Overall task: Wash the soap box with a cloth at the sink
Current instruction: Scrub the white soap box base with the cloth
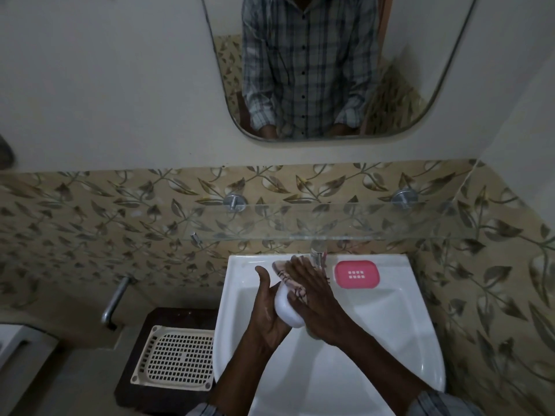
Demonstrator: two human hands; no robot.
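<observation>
We hold the white soap box over the sink. Our left hand grips it from the left, thumb raised, its fingers under the box and out of sight. The box's long axis runs away from us, far end leaning left. Our right hand lies straight-fingered, pressing the patterned cloth onto the box. A pink tray rests on the rim right of those fingers, beside the tap.

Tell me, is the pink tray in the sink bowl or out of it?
Out. The pink tray lies flat on the back rim of the sink, right of the tap.
</observation>
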